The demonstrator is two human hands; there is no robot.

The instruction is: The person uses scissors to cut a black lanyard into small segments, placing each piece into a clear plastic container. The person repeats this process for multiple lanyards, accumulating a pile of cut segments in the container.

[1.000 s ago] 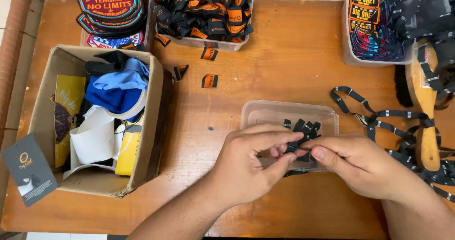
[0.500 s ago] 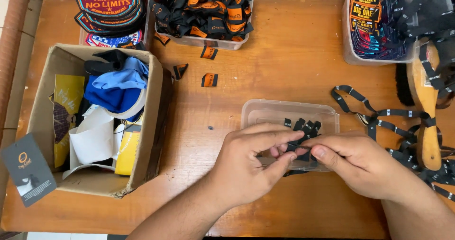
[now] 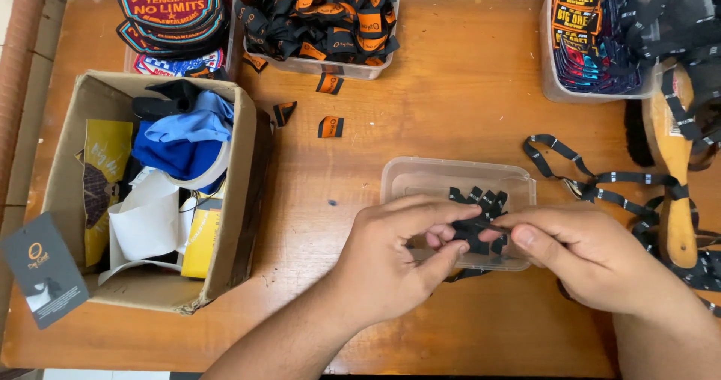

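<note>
On the worktop (image 3: pixel 451 102), the left hand (image 3: pixel 394 263) and right hand (image 3: pixel 589 256) meet over a clear plastic tray (image 3: pixel 420 176), both pinching one small black fabric tab (image 3: pixel 472 230) between fingertips. By my judgement the sorting is midway: several black tabs (image 3: pixel 481 198) already lie in the tray, while black straps (image 3: pixel 601 179) wait to the right.

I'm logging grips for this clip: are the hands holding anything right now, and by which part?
Both hands pinch one small black fabric tab over the clear plastic tray: left hand at its left end, right hand at its right end.
</note>
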